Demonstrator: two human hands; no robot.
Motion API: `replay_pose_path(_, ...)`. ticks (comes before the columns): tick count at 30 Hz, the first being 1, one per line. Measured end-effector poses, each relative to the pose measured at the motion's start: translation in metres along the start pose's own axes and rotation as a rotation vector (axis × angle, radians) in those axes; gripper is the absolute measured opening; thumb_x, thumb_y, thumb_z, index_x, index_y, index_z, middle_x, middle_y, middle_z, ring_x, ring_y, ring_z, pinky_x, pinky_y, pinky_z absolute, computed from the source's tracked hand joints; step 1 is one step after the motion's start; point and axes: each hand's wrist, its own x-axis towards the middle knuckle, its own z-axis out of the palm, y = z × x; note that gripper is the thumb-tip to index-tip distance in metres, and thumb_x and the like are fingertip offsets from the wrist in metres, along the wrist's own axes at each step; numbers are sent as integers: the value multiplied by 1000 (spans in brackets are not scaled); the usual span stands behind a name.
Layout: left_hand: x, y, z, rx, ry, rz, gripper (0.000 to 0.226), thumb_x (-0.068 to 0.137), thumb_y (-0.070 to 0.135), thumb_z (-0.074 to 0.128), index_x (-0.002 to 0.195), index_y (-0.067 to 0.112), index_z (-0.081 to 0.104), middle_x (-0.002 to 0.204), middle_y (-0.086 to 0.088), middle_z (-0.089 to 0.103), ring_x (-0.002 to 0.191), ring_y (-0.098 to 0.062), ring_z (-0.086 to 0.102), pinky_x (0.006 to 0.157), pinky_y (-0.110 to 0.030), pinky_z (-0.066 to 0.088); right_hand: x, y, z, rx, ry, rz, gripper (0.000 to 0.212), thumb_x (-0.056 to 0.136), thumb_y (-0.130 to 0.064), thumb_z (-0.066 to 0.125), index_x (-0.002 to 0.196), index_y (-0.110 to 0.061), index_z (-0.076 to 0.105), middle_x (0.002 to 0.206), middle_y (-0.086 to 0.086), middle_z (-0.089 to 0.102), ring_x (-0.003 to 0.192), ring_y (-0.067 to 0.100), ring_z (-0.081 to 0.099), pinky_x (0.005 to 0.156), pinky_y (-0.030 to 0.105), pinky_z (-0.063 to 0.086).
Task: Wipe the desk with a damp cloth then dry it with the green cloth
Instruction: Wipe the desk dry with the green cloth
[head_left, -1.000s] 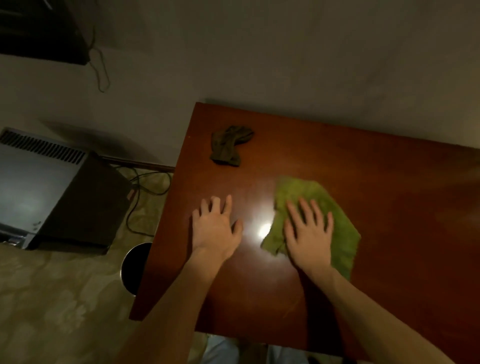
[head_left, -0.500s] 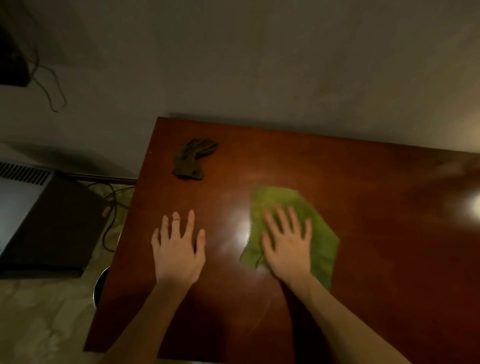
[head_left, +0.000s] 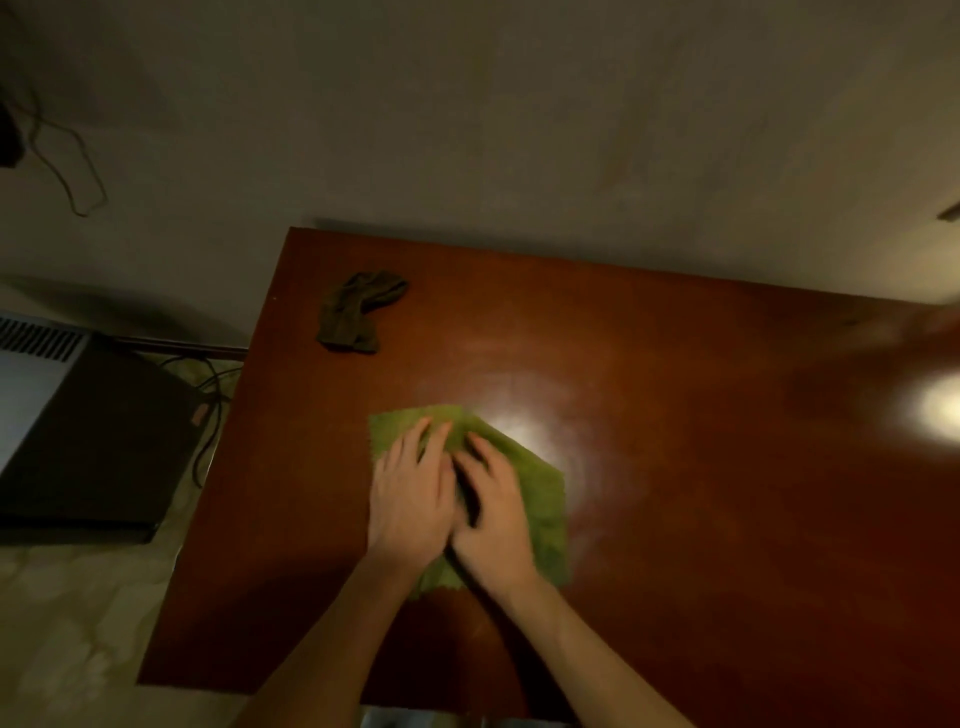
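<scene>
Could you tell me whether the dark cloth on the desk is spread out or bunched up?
Bunched up: the dark cloth lies as a creased, lumpy heap, not flat.

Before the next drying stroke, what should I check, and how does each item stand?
1. Green cloth lies spread on the desk: ok.
2. Left hand rests flat on the green cloth: ok.
3. Right hand rests flat on it, beside the left: ok.
4. Dark cloth lies apart, near the far left corner, out of the stroke's way: ok.
5. Desk is dry around the cloth: cannot tell; glare and hazy streaks show there.
</scene>
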Motion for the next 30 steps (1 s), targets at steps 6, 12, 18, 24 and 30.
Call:
replay_pose_path(6,-13,-9,19,-7,-106,79,69,105,54,45,163,21,27,172,-1,19,161,-18,9,131,-41,10,-5,47,-59,-204,255,274,39,86,-24,76,121,-17,61,115,2,56,105,25,56,91,42,49)
replay_pose_path(12,-24,-34,13,22,-43,64,77,103,66,42,162,19,30,171,-1,22,160,-17,13,130,-47,16,13,34,-73,57,64,484,25,83,-8,78,81,-19,56,73,-3,59,66,14,53,58,31,44)
replay_pose_path(18,-26,-62,4,39,-14,138,59,105,56,47,152,20,50,166,-1,37,158,-16,22,128,-49,20,20,13,-59,545,97,644,32,88,5,72,87,-16,48,76,3,54,70,19,54,63,34,46)
replay_pose_path(24,-20,-86,-8,97,159,271,16,100,22,60,110,19,73,133,1,69,135,-20,58,116,-41,37,36,-8,-55,577,341,490,33,81,14,73,91,-13,55,79,4,62,69,12,61,70,29,53)
replay_pose_path(30,23,-69,-40,203,244,142,22,90,12,73,112,17,74,111,-1,64,102,-24,58,80,-37,45,54,-21,-36,-415,328,-126,40,72,-4,64,111,-13,64,113,12,54,100,31,48,82,40,39)
